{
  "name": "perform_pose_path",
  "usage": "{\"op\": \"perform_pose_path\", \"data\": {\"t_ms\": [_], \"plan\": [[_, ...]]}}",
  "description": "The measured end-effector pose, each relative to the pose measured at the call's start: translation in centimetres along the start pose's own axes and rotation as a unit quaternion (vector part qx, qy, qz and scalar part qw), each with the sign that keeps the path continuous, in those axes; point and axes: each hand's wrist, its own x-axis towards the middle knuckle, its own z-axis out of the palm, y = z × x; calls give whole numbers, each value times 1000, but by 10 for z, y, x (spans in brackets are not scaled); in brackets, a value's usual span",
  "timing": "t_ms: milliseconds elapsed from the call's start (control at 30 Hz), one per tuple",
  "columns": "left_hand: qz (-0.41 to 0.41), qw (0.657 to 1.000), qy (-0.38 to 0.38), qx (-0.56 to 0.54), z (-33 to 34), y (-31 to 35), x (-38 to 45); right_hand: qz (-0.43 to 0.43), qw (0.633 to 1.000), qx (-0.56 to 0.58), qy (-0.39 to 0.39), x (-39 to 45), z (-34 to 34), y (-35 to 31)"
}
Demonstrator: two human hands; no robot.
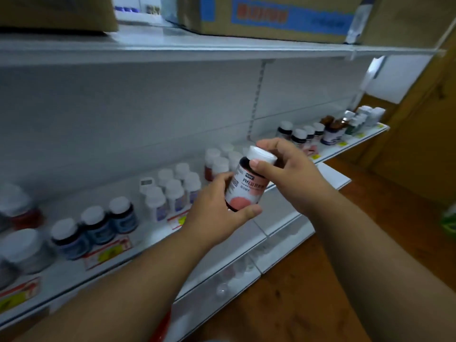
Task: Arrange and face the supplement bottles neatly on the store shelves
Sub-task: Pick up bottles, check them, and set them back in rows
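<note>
Both hands are holding one supplement bottle (248,180) in the air, just in front of the front edge of the middle shelf (153,240). The left hand (217,213) is cupping its base, fingers curled behind and thumb lying across the bottom front. The right hand (286,169) is gripping the neck and white cap, thumb pressing on the label's upper part. The bottle's long axis is tilting, cap leaning up and to the right, base pointing down and to the left; its pink-and-white label is facing the camera.

On the shelf, white bottles (172,191) are standing upright in rows behind the left hand, with dark blue-labelled bottles (96,225) nearer the left end. Bare shelf surface is showing at the front edge below the hands. A cardboard box (271,16) is sitting on the upper shelf (172,49).
</note>
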Motion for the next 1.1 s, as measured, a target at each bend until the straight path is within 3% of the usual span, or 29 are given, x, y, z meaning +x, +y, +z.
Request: {"op": "perform_pose_path", "data": {"t_ms": [267, 800, 867, 1000, 1100], "plan": [[12, 997, -65, -48, 157, 68, 74, 7, 995, -25, 92, 30, -161, 49], [76, 991, -94, -61, 285, 73, 317, -6, 995, -48, 86, 239, -321, 143], [94, 993, -76, 4, 294, 69, 340, -19, 995, -53, 85, 267, -332, 154], [130, 966, 80, 207, 317, 44, 372, -84, 993, -60, 52, 329, -343, 180], [-13, 954, 70, 291, 334, 32, 390, -145, 986, -76, 13, 378, -343, 199]]}}
